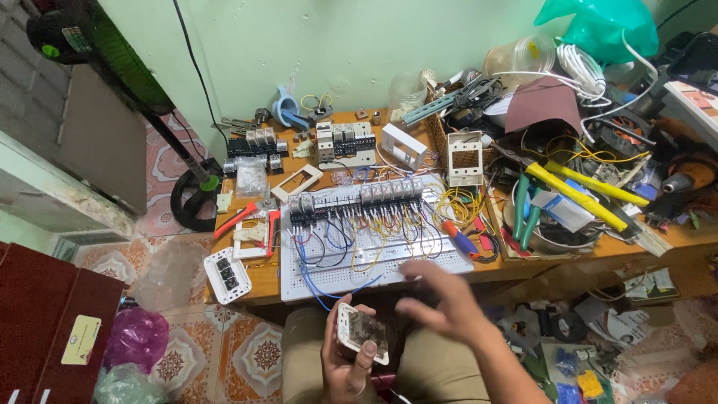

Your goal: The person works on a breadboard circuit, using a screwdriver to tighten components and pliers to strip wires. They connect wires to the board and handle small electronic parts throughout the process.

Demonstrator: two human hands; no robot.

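Head view: small white square switch module (362, 331) held over the lap, wired board ahead on the desk (262, 280).

Judging by the white perforated panel (374, 258), its row of relays is mounted and many blue, yellow and black wires are run, though loose ends trail off its front edge. Left hand (345, 359) has its grip clenched around the module, thumb across its lower face; right hand (441, 299) hovers just beside it, blurred, fingers spread and released, holding nothing.
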